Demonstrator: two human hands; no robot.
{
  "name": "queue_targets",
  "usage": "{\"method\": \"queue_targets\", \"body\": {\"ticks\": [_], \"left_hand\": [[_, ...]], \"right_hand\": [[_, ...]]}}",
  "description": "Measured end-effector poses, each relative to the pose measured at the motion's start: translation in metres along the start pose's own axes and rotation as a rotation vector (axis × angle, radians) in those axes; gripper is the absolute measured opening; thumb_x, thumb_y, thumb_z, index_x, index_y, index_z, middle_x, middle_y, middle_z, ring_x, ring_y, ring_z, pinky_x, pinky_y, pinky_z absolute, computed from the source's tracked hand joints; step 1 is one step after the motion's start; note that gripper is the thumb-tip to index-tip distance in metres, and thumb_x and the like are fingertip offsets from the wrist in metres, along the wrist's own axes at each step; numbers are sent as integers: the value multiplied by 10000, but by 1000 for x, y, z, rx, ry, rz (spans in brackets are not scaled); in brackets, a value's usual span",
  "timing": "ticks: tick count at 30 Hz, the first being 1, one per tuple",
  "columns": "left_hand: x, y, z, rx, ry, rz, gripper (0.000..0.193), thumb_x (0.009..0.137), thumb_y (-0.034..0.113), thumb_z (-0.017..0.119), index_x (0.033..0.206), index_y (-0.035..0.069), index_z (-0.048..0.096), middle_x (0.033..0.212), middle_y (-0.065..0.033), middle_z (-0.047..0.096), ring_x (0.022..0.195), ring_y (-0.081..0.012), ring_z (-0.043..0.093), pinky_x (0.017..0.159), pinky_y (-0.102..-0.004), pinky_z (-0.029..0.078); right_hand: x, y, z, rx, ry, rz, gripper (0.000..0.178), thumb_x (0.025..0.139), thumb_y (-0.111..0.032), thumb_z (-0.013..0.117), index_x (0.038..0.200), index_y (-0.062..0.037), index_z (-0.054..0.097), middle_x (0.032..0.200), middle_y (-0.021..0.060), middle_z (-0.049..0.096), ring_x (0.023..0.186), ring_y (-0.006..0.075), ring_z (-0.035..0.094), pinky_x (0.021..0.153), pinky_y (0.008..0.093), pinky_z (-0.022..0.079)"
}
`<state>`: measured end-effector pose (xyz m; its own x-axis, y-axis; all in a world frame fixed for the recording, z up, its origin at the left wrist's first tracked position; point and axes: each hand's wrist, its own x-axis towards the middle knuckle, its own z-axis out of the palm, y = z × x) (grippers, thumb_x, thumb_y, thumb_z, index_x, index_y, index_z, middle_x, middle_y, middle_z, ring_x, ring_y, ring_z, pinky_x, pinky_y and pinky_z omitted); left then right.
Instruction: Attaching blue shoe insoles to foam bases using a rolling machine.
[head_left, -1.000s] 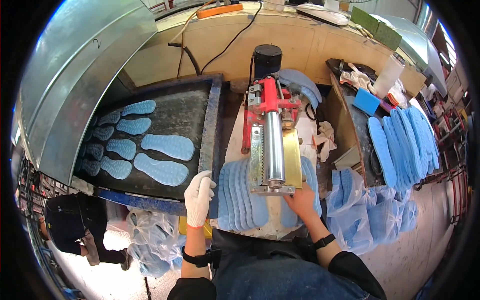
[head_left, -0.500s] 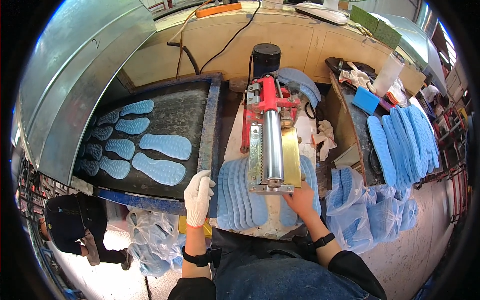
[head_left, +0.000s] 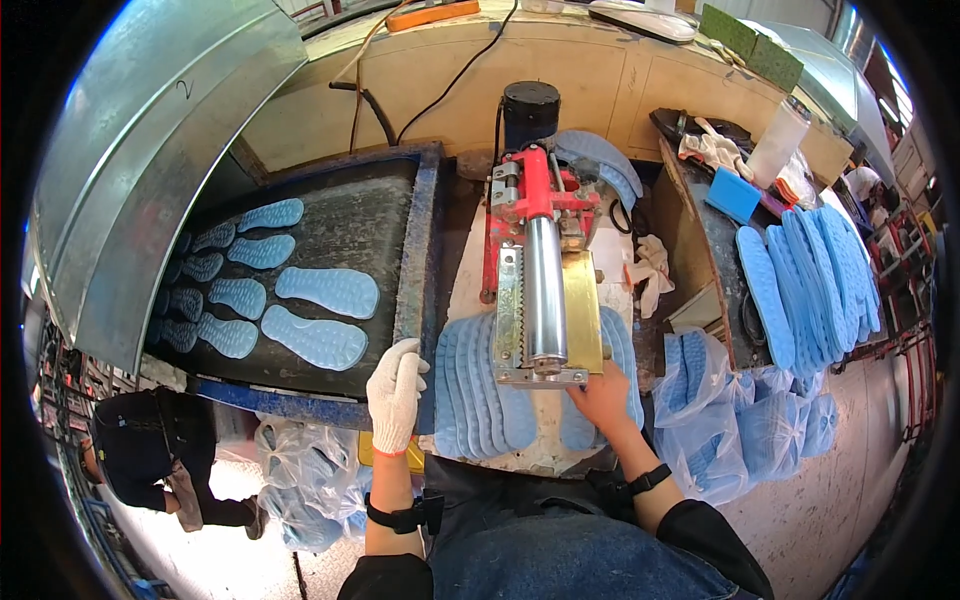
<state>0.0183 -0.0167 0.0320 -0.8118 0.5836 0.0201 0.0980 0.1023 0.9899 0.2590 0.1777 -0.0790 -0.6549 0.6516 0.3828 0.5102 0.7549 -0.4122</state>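
Observation:
My left hand (head_left: 397,392), in a white knit glove, rests by the near corner of the blue-framed conveyor (head_left: 412,285). Its fingers are loosely bent and nothing shows in them. Bare, my right hand (head_left: 605,402) is at the front right of a red press with a steel roller (head_left: 546,290), against the near end of its brass plate (head_left: 583,300). Some of its fingertips are hidden there, so what they grip cannot be seen. Blue bumpy insoles (head_left: 470,390) lie overlapped left of the roller, and more insoles (head_left: 620,345) lie beside my right hand.
Several blue insoles (head_left: 315,335) lie on the black belt under a metal hood (head_left: 150,180). On the right, a side table holds stacked insoles (head_left: 825,285), a blue block (head_left: 732,196) and a bottle (head_left: 778,145). Bagged insoles (head_left: 700,440) stand below. At left, a person (head_left: 150,450) bends over.
The view has shifted very slightly. Both hands keep their places, and nothing has visibly been picked up or let go.

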Motion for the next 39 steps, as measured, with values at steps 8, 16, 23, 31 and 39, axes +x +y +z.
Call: {"method": "queue_targets", "body": {"ticks": [8,16,23,31,39], "left_hand": [[0,1,0,30,10,5,298,964,156,499,1166,-17,632,804,-42,655,593,-49,517,533,-190,400],[1,-2,1,37,14,10,296,960,150,498,1163,-18,632,798,-46,655,588,-49,518,532,-191,403],[2,2,2,3,2,-10,293,956,153,507,1157,-19,635,796,-51,655,589,-49,517,534,-196,406],[0,-1,0,-18,15,0,311,953,164,515,1174,-28,622,802,-53,650,590,-55,516,532,-193,406],[8,60,40,-369,-71,643,661,1004,447,416,1470,-8,300,1435,-204,439,1329,-305,443,1101,-474,353]], "right_hand": [[0,0,-1,22,33,-12,298,686,-227,765,814,-30,584,808,144,572,784,346,588,646,447,479],[-3,8,2,213,9,333,235,782,-178,720,867,-15,574,823,129,590,761,317,588,667,396,476],[37,11,-68,608,409,329,289,920,-9,570,1205,-42,594,1007,77,545,927,168,519,839,287,428],[71,-17,-112,-31,523,-148,530,703,77,663,1151,-201,719,1015,67,544,832,218,479,699,313,413],[71,-25,-107,116,438,-240,455,799,-13,676,1234,-142,642,1017,90,550,846,234,501,729,321,451]]}}
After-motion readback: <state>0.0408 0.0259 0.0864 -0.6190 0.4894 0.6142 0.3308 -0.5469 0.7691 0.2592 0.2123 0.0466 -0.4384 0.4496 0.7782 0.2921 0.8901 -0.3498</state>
